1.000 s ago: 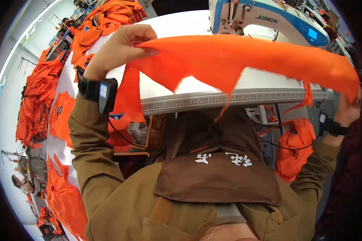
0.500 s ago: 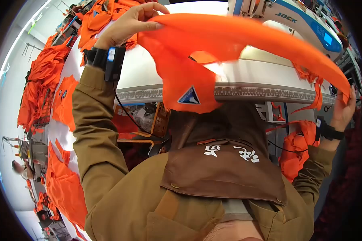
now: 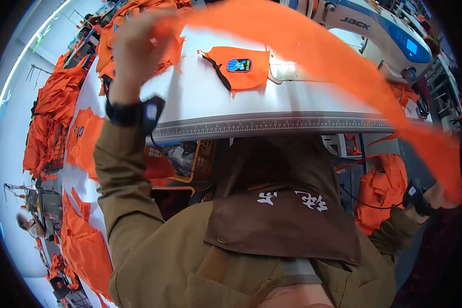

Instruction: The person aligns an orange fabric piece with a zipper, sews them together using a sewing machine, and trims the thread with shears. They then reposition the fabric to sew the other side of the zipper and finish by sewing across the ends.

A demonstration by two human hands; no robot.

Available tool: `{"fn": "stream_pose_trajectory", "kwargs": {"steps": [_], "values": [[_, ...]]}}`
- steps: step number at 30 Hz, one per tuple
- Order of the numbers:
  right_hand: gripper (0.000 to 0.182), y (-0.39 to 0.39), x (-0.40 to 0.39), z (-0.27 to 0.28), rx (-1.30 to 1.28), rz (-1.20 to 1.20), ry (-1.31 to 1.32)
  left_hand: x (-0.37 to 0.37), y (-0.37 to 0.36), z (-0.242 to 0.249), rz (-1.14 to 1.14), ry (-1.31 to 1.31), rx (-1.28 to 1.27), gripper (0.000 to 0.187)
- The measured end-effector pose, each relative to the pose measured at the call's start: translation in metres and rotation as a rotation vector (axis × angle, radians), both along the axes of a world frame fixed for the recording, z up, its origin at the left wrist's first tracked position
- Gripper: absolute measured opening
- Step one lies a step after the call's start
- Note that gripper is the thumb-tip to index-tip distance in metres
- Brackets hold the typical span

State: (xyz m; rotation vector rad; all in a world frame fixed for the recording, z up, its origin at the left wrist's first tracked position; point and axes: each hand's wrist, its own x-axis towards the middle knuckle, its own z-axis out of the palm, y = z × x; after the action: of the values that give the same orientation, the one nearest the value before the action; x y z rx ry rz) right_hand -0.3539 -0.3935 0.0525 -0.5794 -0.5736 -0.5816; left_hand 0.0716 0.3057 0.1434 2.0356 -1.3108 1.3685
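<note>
A long orange fabric piece [image 3: 323, 49] is stretched in the air across the sewing table, blurred by motion. My left hand [image 3: 138, 49], raised at the upper left, is closed on one end, its fingers smeared. Low at the far right, my right hand [image 3: 437, 197] grips the other end, with the cloth hiding part of its fingers. Beneath the raised fabric, a small orange panel [image 3: 254, 54] with a patch [image 3: 239, 65] and a dark edge strip lies on the white tabletop [image 3: 185, 105].
A Jack sewing machine [image 3: 364, 25] stands at the back right. A ruler strip [image 3: 272, 123] runs along the table's front edge. Orange garments [image 3: 59, 97] are piled at left, with an orange bundle [image 3: 382, 185] below right. A crate [image 3: 203, 159] sits under the table. Another person [image 3: 33, 226] is far left.
My left hand has moved left and my right hand down, pulling the fabric taut. Its hanging part with the triangular label has swung out of sight, uncovering the small panel on the table.
</note>
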Motion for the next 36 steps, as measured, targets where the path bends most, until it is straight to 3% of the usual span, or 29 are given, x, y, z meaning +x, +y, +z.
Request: {"fn": "stream_pose_trajectory", "kwargs": {"steps": [3,6,10,12,13,14,16,22,23,26,29,32,36], "values": [[0.021,0.06,0.008,0.009,-0.08,0.251,-0.053,-0.011,0.016,-0.06,0.12,0.182,0.452,0.03],[0.03,0.13,0.051,0.014,-0.185,0.463,-0.088,-0.025,0.025,-0.11,0.157,0.462,0.501,0.034],[0.024,0.208,0.12,-0.005,-0.475,0.648,-0.028,-0.031,0.032,-0.13,0.155,0.602,0.463,0.034],[0.014,0.251,0.129,-0.012,-0.707,0.411,0.23,-0.034,0.032,-0.128,0.147,0.724,0.422,0.036],[0.013,0.262,0.137,-0.004,-1.012,0.341,0.367,-0.037,0.032,-0.126,0.125,0.736,0.419,0.038],[0.018,0.273,0.149,0.005,-1.317,0.258,0.499,-0.039,0.033,-0.124,0.105,0.746,0.415,0.04],[0.026,0.307,0.17,0.004,-1.511,0.112,0.613,-0.04,0.035,-0.125,0.078,0.762,0.402,0.043],[0.022,0.354,0.228,-0.039,-1.377,-0.064,0.479,-0.039,0.038,-0.126,0.075,0.822,0.398,0.047],[0.028,0.358,0.241,-0.036,-1.51,-0.14,0.369,-0.04,0.038,-0.124,0.08,0.84,0.411,0.049],[0.037,0.383,0.277,-0.043,-1.554,-0.431,0.15,-0.039,0.035,-0.122,0.088,0.862,0.428,0.052],[0.046,0.404,0.308,-0.05,-1.611,-0.496,0.071,-0.037,0.032,-0.123,0.111,0.847,0.448,0.057],[0.043,0.405,0.318,-0.065,-1.879,-0.608,-0.072,-0.036,0.032,-0.122,0.17,0.877,0.459,0.06],[0.039,0.394,0.302,-0.052,-1.849,-0.473,0.067,-0.035,0.033,-0.123,0.183,0.871,0.45,0.062]]}}
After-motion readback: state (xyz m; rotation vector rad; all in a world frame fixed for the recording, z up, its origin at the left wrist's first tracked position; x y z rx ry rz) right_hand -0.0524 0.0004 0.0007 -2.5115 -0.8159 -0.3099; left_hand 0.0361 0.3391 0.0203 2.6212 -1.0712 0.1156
